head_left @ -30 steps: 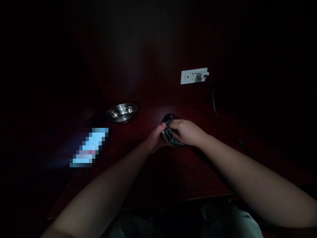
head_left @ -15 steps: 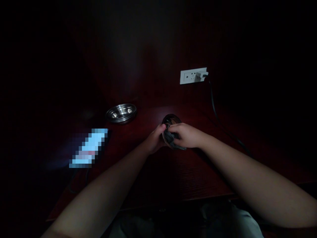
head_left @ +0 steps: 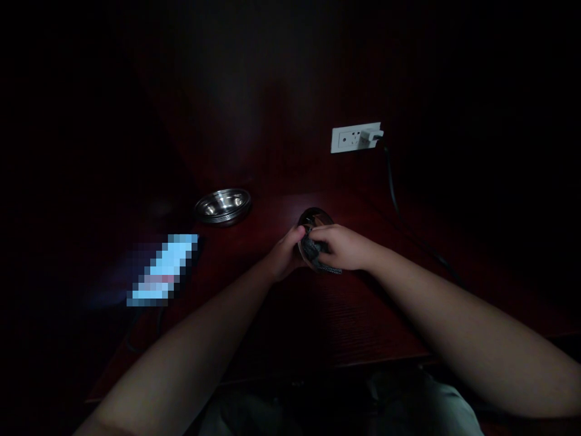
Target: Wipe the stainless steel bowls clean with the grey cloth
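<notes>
At the middle of the dark red table, my left hand (head_left: pixel 287 257) is closed round the side of a shiny round bowl (head_left: pixel 315 214), its thumb at the rim. The bowl is tilted, with its inside towards me. A dark grey-green woven cloth (head_left: pixel 312 251) is bunched in the bowl, and one edge hangs out at the lower right. My right hand (head_left: pixel 341 245) presses this cloth into the bowl with bent fingers. Dim light hides the bowl's underside and some of the fingertips.
A stack of steel bowls (head_left: pixel 223 207) stands at the back left. Nearer on the left lies a lit, pixelated screen (head_left: pixel 163 270). On the back wall is a white socket (head_left: pixel 356 138) with a plug, and its cable (head_left: pixel 394 188) runs down to the right.
Both hands, the bowl and the cloth stay almost in place. The view has shifted only very slightly.
</notes>
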Tool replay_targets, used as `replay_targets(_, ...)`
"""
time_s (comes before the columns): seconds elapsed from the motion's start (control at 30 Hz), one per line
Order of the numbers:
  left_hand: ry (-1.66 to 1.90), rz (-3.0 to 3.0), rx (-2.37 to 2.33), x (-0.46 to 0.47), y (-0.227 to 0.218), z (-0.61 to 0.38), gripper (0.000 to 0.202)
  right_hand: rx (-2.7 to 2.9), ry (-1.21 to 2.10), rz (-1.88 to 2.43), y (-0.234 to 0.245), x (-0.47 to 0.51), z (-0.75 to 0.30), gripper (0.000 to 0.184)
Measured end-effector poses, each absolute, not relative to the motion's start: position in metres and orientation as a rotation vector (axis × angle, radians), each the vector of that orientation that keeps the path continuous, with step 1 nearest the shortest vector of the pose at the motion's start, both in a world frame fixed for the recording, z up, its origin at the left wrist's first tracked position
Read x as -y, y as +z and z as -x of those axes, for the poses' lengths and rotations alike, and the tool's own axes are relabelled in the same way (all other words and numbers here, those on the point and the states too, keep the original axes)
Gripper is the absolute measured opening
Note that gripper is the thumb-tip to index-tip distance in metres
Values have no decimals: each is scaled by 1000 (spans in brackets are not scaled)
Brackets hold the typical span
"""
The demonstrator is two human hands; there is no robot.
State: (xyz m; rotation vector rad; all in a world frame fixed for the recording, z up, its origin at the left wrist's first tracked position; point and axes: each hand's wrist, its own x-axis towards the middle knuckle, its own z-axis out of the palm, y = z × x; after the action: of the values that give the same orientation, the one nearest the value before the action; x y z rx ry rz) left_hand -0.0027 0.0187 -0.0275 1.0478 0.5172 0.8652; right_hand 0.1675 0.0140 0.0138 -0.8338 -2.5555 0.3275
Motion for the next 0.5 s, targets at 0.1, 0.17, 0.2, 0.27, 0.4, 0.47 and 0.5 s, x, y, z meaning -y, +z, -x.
replay_targets(0.1,864,-1052,-515,-18,-27,2,64,2553,319,846,13,-14,-168,7)
replay_targets(0.17,864,-1055,-522,-18,-26,2,64,2551,318,851,13,-14,-168,8)
replay_targets(0.2,866,-1057,-524,-18,-26,2,64,2548,323,851,13,-14,-168,8)
replay_targets(0.27,868,-1062,-519,-18,-26,2,64,2544,332,849,13,-14,-168,7)
replay_targets(0.4,863,-1070,-498,-19,-27,2,62,2541,316,848,13,-13,-167,8)
replay_targets(0.47,867,-1066,-496,-19,-28,3,62,2540,316,840,13,-14,-167,8)
replay_targets(0.5,866,-1065,-497,-19,-28,3,62,2539,323,837,13,-14,-167,8)
